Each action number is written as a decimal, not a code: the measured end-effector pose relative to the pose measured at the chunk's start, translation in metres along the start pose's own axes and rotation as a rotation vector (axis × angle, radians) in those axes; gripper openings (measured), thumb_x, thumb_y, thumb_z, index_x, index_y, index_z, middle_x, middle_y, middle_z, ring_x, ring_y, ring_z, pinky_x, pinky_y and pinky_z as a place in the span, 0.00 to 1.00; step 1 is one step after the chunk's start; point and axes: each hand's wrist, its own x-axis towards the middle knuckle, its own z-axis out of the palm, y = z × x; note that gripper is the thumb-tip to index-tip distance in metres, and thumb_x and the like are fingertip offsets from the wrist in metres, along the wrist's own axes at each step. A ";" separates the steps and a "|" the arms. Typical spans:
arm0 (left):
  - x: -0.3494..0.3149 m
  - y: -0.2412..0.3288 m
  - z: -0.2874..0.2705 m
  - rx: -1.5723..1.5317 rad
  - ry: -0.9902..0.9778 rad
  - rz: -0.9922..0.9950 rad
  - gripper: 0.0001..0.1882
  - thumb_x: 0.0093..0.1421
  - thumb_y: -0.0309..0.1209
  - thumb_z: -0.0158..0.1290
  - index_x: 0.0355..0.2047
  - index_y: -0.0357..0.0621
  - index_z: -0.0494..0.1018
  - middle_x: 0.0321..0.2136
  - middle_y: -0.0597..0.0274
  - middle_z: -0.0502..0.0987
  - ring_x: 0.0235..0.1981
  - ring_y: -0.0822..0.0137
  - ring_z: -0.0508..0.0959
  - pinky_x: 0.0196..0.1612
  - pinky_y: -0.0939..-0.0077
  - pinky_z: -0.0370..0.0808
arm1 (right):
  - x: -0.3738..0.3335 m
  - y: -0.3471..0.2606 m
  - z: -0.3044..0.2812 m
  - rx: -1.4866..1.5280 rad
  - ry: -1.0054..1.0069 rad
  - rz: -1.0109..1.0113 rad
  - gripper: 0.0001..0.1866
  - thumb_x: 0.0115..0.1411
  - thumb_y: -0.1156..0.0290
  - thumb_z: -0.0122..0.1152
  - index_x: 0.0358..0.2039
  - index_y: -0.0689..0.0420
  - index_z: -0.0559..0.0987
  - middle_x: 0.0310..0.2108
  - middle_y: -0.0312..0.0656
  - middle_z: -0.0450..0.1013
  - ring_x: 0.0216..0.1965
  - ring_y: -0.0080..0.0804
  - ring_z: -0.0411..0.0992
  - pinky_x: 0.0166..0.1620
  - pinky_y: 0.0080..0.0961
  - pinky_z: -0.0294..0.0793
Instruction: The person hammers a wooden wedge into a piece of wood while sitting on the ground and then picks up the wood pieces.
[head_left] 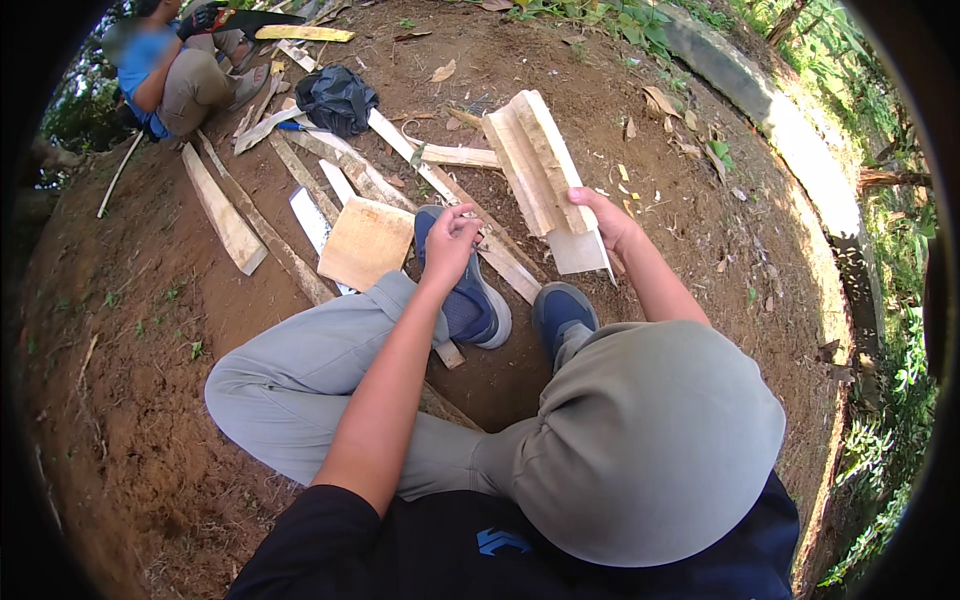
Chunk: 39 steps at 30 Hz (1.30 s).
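Note:
My right hand [606,217] grips a ridged, pale wooden piece [532,165] by its right edge, holding it tilted above the soil. A flat whitish sheet [577,252] shows at the lower end of that piece; whether it is joined on I cannot tell. Over my left shoe [478,300] hovers my left hand [449,247], its fingers curled together. Something small and dark shows by its fingertips, too small to name. Just left of that hand lies a square tan wooden board [367,243].
Several wooden strips [222,212] are scattered ahead and to the left, around a black plastic bag [337,100]. A person in blue [150,60] crouches at the far left near a saw [255,20]. A pale concrete edge [800,140] runs along the right.

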 end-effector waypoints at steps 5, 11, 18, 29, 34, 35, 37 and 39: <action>0.000 -0.017 0.020 0.215 -0.097 0.061 0.17 0.65 0.29 0.59 0.53 0.39 0.76 0.39 0.60 0.83 0.31 0.72 0.82 0.37 0.75 0.78 | -0.008 -0.011 -0.013 -0.004 0.046 -0.056 0.50 0.53 0.40 0.70 0.66 0.64 0.68 0.54 0.56 0.76 0.51 0.46 0.78 0.55 0.42 0.78; 0.008 -0.002 0.026 0.382 -0.318 0.098 0.19 0.62 0.28 0.61 0.53 0.41 0.76 0.41 0.59 0.83 0.35 0.70 0.80 0.42 0.72 0.79 | -0.019 -0.031 0.012 -0.618 0.272 -0.365 0.53 0.49 0.44 0.79 0.66 0.65 0.69 0.54 0.55 0.74 0.54 0.45 0.75 0.58 0.38 0.74; 0.032 0.001 0.005 0.776 -0.598 0.283 0.25 0.53 0.25 0.65 0.52 0.45 0.76 0.44 0.56 0.81 0.42 0.58 0.80 0.50 0.64 0.78 | -0.054 -0.025 0.006 -1.208 0.589 -0.265 0.57 0.40 0.51 0.84 0.67 0.65 0.68 0.59 0.62 0.71 0.62 0.54 0.70 0.66 0.40 0.67; 0.028 0.004 0.003 1.231 -0.646 0.410 0.24 0.48 0.27 0.68 0.48 0.52 0.78 0.49 0.59 0.74 0.55 0.53 0.75 0.57 0.56 0.70 | -0.079 -0.003 -0.026 -0.890 0.591 -0.331 0.57 0.38 0.56 0.85 0.67 0.67 0.68 0.59 0.63 0.70 0.62 0.52 0.71 0.67 0.41 0.67; 0.032 0.007 0.003 1.326 -0.653 0.509 0.22 0.47 0.26 0.68 0.44 0.52 0.78 0.47 0.60 0.76 0.54 0.55 0.76 0.54 0.57 0.71 | -0.098 -0.006 -0.018 -0.730 0.589 -0.325 0.53 0.44 0.62 0.83 0.68 0.68 0.66 0.58 0.53 0.74 0.60 0.40 0.73 0.64 0.33 0.67; 0.035 0.011 0.002 1.275 -0.700 0.510 0.22 0.46 0.28 0.69 0.43 0.51 0.77 0.45 0.58 0.77 0.52 0.54 0.77 0.53 0.57 0.73 | -0.100 -0.004 -0.022 -0.704 0.596 -0.330 0.53 0.44 0.63 0.83 0.68 0.68 0.66 0.58 0.53 0.74 0.59 0.39 0.73 0.64 0.33 0.67; 0.040 0.021 -0.003 1.174 -0.796 0.503 0.23 0.45 0.30 0.72 0.43 0.49 0.76 0.40 0.55 0.79 0.46 0.51 0.80 0.49 0.58 0.75 | -0.104 -0.004 -0.024 -0.609 0.535 -0.345 0.53 0.45 0.60 0.83 0.68 0.68 0.67 0.60 0.54 0.73 0.60 0.40 0.73 0.65 0.34 0.67; 0.043 0.035 -0.012 1.127 -0.790 0.522 0.23 0.47 0.32 0.72 0.44 0.48 0.77 0.38 0.54 0.81 0.44 0.50 0.80 0.47 0.59 0.76 | -0.106 -0.006 -0.027 -0.498 0.477 -0.338 0.51 0.48 0.58 0.82 0.68 0.67 0.67 0.60 0.54 0.73 0.60 0.41 0.73 0.65 0.35 0.67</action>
